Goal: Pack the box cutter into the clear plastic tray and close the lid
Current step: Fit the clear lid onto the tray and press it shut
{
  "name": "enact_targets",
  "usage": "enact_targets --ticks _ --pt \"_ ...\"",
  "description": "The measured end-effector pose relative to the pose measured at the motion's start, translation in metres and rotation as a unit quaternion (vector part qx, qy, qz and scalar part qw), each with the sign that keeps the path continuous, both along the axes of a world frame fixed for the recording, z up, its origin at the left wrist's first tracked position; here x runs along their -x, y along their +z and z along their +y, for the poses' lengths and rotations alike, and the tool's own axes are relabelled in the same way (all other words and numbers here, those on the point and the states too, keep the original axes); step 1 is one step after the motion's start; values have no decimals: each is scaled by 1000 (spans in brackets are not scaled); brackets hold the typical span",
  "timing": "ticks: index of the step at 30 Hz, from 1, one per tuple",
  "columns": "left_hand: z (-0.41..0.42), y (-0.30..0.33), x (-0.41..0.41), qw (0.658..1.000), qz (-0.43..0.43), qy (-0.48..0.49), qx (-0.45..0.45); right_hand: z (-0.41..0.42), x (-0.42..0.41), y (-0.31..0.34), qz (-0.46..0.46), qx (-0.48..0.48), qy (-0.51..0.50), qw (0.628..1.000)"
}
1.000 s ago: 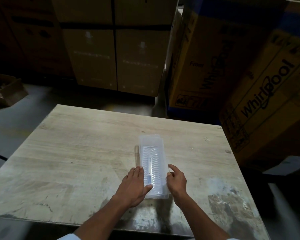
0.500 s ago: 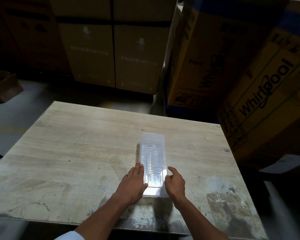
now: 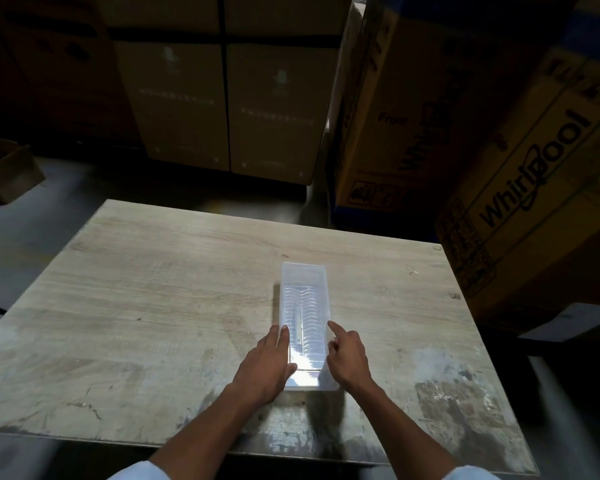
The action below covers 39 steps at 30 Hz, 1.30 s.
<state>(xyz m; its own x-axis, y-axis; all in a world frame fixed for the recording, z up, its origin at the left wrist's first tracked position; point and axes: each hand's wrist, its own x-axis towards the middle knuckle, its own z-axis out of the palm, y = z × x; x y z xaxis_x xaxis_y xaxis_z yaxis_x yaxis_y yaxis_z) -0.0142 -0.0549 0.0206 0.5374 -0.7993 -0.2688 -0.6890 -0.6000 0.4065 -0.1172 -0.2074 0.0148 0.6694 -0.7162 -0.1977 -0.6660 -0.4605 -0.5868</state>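
Observation:
A long clear plastic tray lies lengthwise on the wooden table, its ribbed lid down flat. Through the lid I see the box cutter as a thin pale strip inside. My left hand lies flat against the tray's near left side, fingers along the edge and thumb on the lid. My right hand is at the near right side, with the index finger stretched out along the right rim and the other fingers curled. The near end of the tray glares with reflected light.
Large cardboard boxes stand behind the table and close to its right side, printed Whirlpool. A small open carton sits on the floor at far left. The table's near right surface is worn and stained.
The lid, slightly raised and askew a second ago, now sits flat and square on the tray. Both hands stay at the near end, and the left thumb has shifted on the lid.

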Motion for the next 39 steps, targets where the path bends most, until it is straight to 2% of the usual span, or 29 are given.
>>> enact_targets --ticks 6,11,15,22,24,27,30,34,39 --pt "0 2 1 1000 -5 4 -3 1 5 12 12 -20 56 998" --pt "4 1 -1 999 -38 -4 -21 4 23 11 2 16 75 997" --pt "5 0 -1 999 -37 -3 -20 8 39 5 -7 -17 95 995" --pt "12 4 5 994 76 49 56 10 46 5 -29 -51 76 995" --pt "14 5 7 982 138 94 87 10 45 4 -30 -49 68 996" --pt "17 4 8 927 268 210 156 12 44 6 -26 -44 56 997" --pt "17 3 10 881 342 283 168 13 44 8 -39 -52 48 997" --pt "15 8 11 858 364 323 165 16 45 12 -60 -83 14 995" --pt "14 14 9 850 356 355 156 18 55 16 -92 -182 -63 977"
